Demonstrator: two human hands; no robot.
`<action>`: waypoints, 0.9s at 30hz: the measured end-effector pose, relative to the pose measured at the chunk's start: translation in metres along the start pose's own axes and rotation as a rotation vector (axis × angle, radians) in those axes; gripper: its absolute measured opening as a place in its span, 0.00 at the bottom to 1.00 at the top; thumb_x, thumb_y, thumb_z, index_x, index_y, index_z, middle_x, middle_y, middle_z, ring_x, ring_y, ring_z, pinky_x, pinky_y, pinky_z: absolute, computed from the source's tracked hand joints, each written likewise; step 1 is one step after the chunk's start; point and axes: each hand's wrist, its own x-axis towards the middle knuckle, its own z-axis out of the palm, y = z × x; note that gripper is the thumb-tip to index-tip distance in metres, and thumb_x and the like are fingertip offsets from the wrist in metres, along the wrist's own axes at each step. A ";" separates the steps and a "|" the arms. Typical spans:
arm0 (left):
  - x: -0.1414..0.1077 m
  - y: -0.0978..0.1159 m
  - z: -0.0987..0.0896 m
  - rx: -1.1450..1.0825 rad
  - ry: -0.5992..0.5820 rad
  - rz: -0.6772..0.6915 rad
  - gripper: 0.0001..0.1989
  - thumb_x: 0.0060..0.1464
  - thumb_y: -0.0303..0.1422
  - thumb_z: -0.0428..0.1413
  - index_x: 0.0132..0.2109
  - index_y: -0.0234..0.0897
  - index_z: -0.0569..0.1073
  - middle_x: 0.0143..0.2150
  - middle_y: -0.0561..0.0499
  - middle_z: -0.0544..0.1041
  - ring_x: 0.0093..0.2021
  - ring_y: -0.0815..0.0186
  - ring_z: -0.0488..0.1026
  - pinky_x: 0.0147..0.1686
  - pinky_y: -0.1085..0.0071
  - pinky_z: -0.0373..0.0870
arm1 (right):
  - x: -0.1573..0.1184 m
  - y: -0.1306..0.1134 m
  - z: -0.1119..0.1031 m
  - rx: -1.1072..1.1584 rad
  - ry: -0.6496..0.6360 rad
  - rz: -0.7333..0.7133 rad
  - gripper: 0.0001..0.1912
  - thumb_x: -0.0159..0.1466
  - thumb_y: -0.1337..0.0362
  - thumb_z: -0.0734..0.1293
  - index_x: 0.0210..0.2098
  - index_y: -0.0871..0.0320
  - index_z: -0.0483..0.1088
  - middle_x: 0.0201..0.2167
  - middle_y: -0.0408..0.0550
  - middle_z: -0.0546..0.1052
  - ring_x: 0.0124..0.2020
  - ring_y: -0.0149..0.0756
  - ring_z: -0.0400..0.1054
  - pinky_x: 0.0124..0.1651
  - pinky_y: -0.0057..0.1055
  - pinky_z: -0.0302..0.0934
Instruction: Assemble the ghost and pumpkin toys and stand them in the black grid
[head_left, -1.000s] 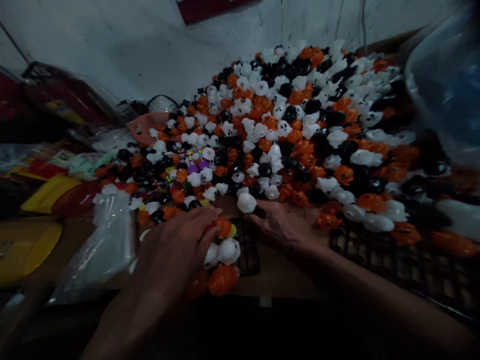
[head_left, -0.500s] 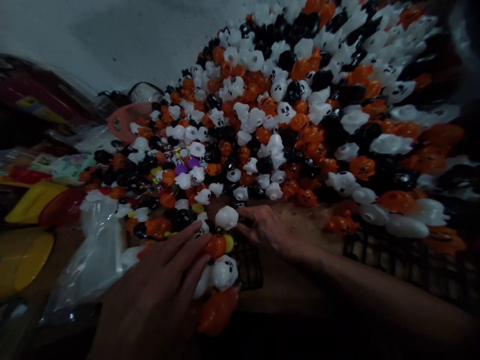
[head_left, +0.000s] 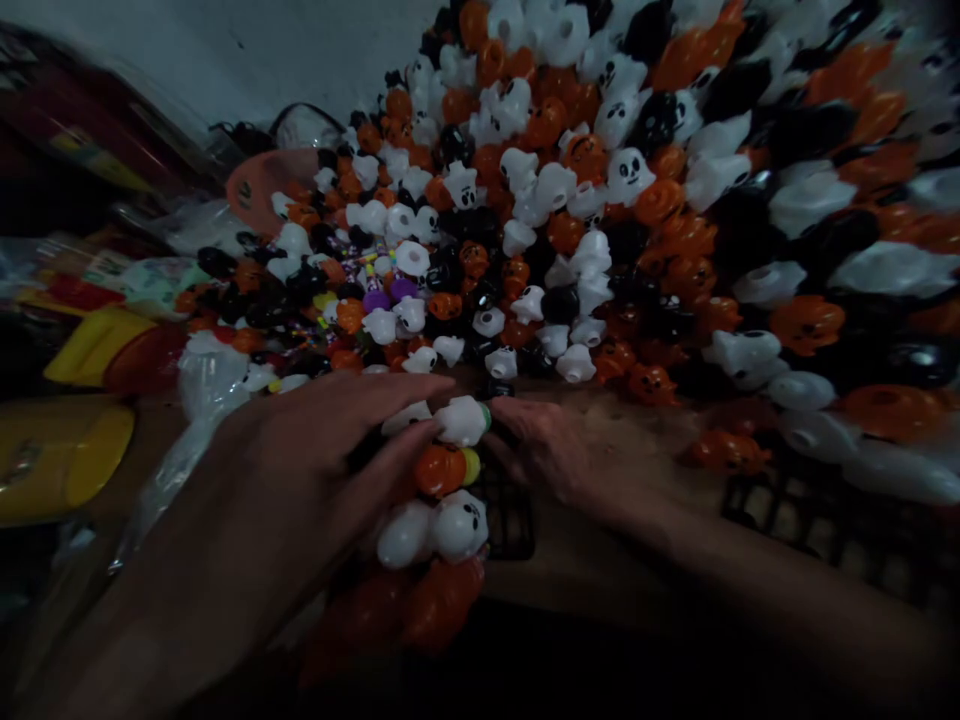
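A small white plastic ghost figure is between my left hand's fingers; my left hand reaches over it from the left, closed on it. A green cap shows at the figure's right end. My right hand has its fingers bunched against that cap, pinching it; the fingertips are partly in shadow. Just below lies an orange pumpkin figure with a yellow cap. Nearer me are a white figure with a black face and a blurred orange one. Beneath is a black grid rack.
A large heap of white, orange and black figures rises behind my hands. Clear plastic bags, a yellow container and a salmon-coloured basket are at left. Another black grid lies at right.
My left hand has moved up and closed on the white ghost figure. A green cap now shows at its end by my right fingers. The view has shifted slightly.
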 end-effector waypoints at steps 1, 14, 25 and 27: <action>0.007 0.003 0.003 0.012 -0.031 0.066 0.14 0.59 0.47 0.47 0.50 0.66 0.70 0.49 0.68 0.76 0.45 0.63 0.76 0.47 0.66 0.73 | 0.001 -0.003 -0.002 -0.037 -0.041 -0.012 0.04 0.65 0.66 0.60 0.34 0.59 0.65 0.29 0.43 0.71 0.25 0.27 0.61 0.26 0.28 0.44; 0.010 -0.047 -0.025 -0.145 -0.143 -0.087 0.19 0.55 0.42 0.54 0.55 0.51 0.71 0.53 0.59 0.75 0.48 0.62 0.74 0.45 0.70 0.71 | 0.008 -0.009 0.001 0.013 -0.036 0.095 0.03 0.64 0.66 0.60 0.32 0.56 0.64 0.27 0.45 0.72 0.26 0.33 0.66 0.29 0.28 0.55; 0.019 -0.048 -0.013 0.024 -0.318 0.048 0.17 0.52 0.44 0.58 0.49 0.49 0.75 0.50 0.52 0.77 0.47 0.57 0.74 0.40 0.68 0.68 | 0.006 -0.033 -0.027 -0.077 0.025 0.125 0.07 0.65 0.63 0.60 0.40 0.57 0.67 0.35 0.49 0.76 0.29 0.34 0.70 0.30 0.28 0.61; 0.019 -0.048 -0.012 0.079 -0.305 0.021 0.15 0.53 0.41 0.57 0.49 0.49 0.75 0.52 0.52 0.76 0.49 0.56 0.73 0.41 0.66 0.68 | 0.006 -0.031 -0.034 -0.131 0.074 0.088 0.10 0.64 0.64 0.60 0.44 0.58 0.67 0.36 0.49 0.76 0.30 0.34 0.70 0.31 0.27 0.61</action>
